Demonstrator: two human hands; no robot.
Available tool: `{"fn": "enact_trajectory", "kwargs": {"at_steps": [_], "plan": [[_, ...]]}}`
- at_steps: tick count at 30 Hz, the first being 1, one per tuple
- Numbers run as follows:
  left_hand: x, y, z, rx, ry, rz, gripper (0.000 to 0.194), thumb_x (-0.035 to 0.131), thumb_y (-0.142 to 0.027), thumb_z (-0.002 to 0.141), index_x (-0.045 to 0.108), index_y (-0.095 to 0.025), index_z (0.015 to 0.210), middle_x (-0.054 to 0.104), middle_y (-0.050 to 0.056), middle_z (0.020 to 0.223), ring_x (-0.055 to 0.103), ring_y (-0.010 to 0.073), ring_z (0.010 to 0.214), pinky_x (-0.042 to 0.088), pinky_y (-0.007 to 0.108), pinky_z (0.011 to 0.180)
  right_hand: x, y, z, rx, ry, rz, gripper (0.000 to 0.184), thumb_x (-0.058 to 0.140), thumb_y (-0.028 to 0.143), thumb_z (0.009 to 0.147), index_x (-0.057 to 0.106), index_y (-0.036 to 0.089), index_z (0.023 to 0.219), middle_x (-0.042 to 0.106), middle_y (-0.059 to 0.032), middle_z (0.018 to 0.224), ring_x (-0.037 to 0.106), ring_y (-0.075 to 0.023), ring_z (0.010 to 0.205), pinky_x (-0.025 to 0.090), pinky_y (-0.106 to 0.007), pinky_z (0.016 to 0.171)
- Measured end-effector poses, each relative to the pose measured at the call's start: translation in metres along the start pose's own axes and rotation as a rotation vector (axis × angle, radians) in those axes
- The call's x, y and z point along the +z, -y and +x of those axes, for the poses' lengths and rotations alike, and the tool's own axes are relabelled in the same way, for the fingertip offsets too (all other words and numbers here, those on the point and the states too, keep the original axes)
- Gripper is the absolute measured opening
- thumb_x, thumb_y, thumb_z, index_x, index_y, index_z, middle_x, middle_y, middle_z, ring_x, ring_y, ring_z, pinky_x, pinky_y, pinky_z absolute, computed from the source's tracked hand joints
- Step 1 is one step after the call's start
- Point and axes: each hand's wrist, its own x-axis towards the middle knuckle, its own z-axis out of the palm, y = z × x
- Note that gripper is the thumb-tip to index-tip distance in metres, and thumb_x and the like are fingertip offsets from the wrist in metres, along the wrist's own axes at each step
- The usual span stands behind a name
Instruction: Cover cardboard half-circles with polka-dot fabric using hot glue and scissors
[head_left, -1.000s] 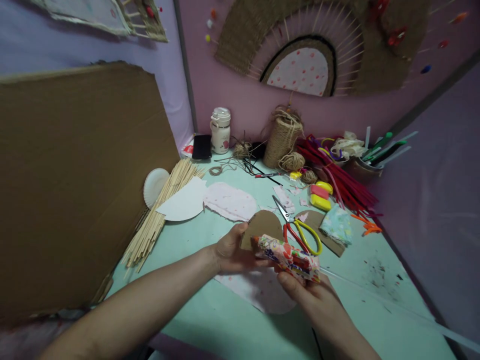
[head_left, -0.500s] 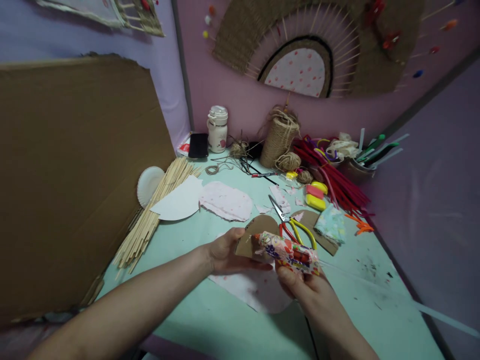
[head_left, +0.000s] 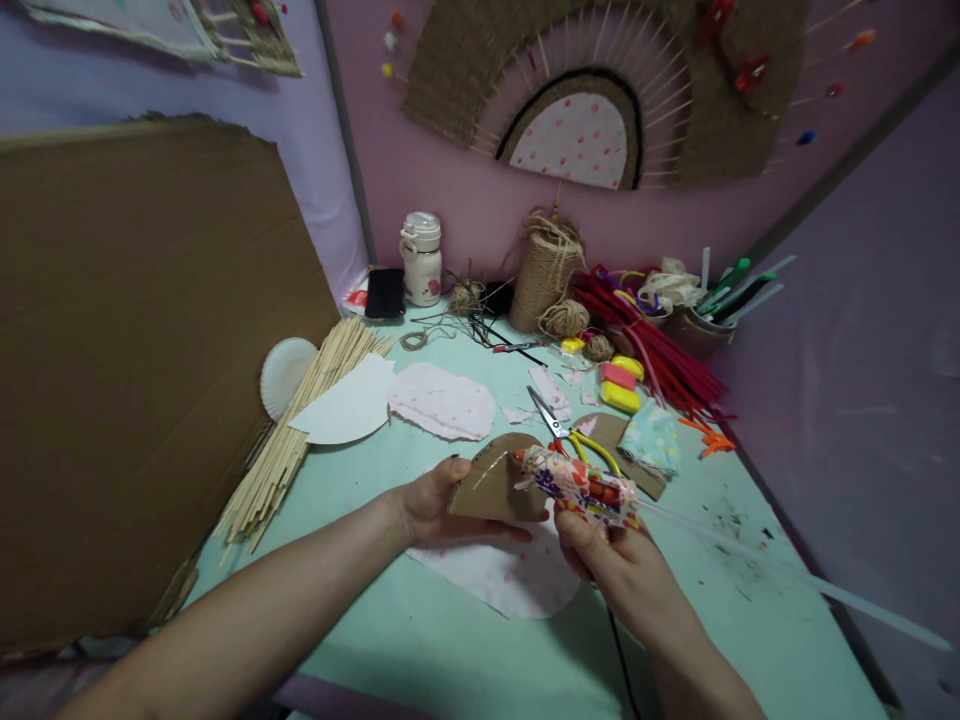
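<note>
Left hand (head_left: 442, 512) pinches brown half-round cardboard piece (head_left: 487, 495) by its left edge, above white pink-dotted cloth (head_left: 521, 578) on pale green table (head_left: 382, 630). Right hand (head_left: 607, 550) wrapped round floral-patterned glue gun (head_left: 562, 477), orange nozzle (head_left: 519, 456) at cardboard's upper right, contact unclear. Shiny clear streak (head_left: 486, 464) near curved edge.

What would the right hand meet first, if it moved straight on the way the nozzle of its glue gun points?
Most likely the half-round cardboard piece held by the left hand; the nozzle of the glue gun in the right hand points towards it. Whether they touch is unclear.
</note>
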Motion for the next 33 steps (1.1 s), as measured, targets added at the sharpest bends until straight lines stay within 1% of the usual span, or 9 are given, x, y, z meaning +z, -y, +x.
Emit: {"fn": "enact_trajectory", "kwargs": {"at_steps": [4,8,11,14,22,25,29,33], "plan": [[0.0028,-0.0029,-0.0017,0.023,0.001,0.016,0.079,0.075,-0.050,0.066,0.051,-0.021,0.136,0.063,0.012,0.126,0.053,0.0318,0.120,0.035,0.050,0.102,-0.0010,0.0007,0.0017,0.017,-0.001,-0.052,0.059,0.050,0.072,0.080,0.044,0.023,0.048,0.041,0.0012,0.045,0.036,-0.0132,0.046,0.030,-0.027,0.044],[0.0022,-0.0031,-0.0021,0.040,-0.004,-0.017,0.081,0.075,-0.051,0.065,0.052,-0.018,0.135,0.063,0.015,0.126,0.053,0.0342,0.121,0.034,0.052,0.103,-0.0016,0.0002,0.0034,0.052,0.006,-0.121,0.063,0.043,0.076,0.080,0.041,0.023,0.047,0.041,0.0005,0.046,0.037,-0.0132,0.047,0.029,-0.028,0.046],[0.0019,-0.0030,-0.0022,0.054,0.001,-0.026,0.084,0.075,-0.052,0.065,0.050,-0.018,0.138,0.060,0.016,0.130,0.051,0.0358,0.124,0.032,0.053,0.104,-0.0027,0.0004,0.0050,0.074,0.004,-0.139,0.063,0.042,0.076,0.080,0.042,0.023,0.047,0.043,-0.0002,0.046,0.039,-0.0139,0.047,0.029,-0.028,0.046],[0.0018,-0.0034,-0.0023,0.064,0.010,-0.027,0.084,0.074,-0.051,0.066,0.048,-0.019,0.139,0.060,0.016,0.131,0.050,0.0356,0.124,0.031,0.054,0.104,-0.0040,0.0001,0.0061,0.072,-0.014,-0.144,0.062,0.042,0.076,0.080,0.044,0.023,0.049,0.044,-0.0004,0.047,0.039,-0.0142,0.047,0.029,-0.028,0.045],[0.0031,-0.0048,-0.0034,0.052,0.051,-0.092,0.082,0.073,-0.053,0.067,0.050,-0.018,0.138,0.061,0.013,0.132,0.051,0.0342,0.125,0.030,0.052,0.107,-0.0050,-0.0006,0.0082,0.040,-0.038,-0.159,0.059,0.044,0.069,0.083,0.044,0.023,0.046,0.045,-0.0003,0.045,0.040,-0.0142,0.047,0.031,-0.028,0.046],[0.0051,-0.0065,-0.0033,0.045,0.068,-0.122,0.082,0.073,-0.053,0.067,0.050,-0.017,0.138,0.060,0.012,0.134,0.051,0.0337,0.126,0.027,0.051,0.110,-0.0061,-0.0014,0.0090,0.021,-0.067,-0.137,0.054,0.049,0.064,0.084,0.051,0.022,0.049,0.046,-0.0003,0.043,0.044,-0.0163,0.048,0.034,-0.028,0.047],[0.0054,-0.0082,-0.0022,0.059,0.058,-0.155,0.082,0.073,-0.050,0.068,0.050,-0.015,0.138,0.059,0.013,0.136,0.049,0.0328,0.128,0.023,0.050,0.113,-0.0078,-0.0021,0.0089,0.012,-0.091,-0.132,0.045,0.053,0.058,0.084,0.066,0.020,0.063,0.050,-0.0006,0.044,0.052,-0.0199,0.053,0.039,-0.028,0.049],[0.0036,-0.0083,-0.0019,0.076,0.047,-0.209,0.077,0.071,-0.044,0.070,0.049,-0.015,0.138,0.059,0.013,0.135,0.049,0.0304,0.129,0.020,0.050,0.115,-0.0086,-0.0014,0.0093,0.042,-0.100,-0.162,0.046,0.051,0.056,0.085,0.070,0.017,0.071,0.056,-0.0021,0.048,0.056,-0.0211,0.056,0.042,-0.028,0.051]]}}
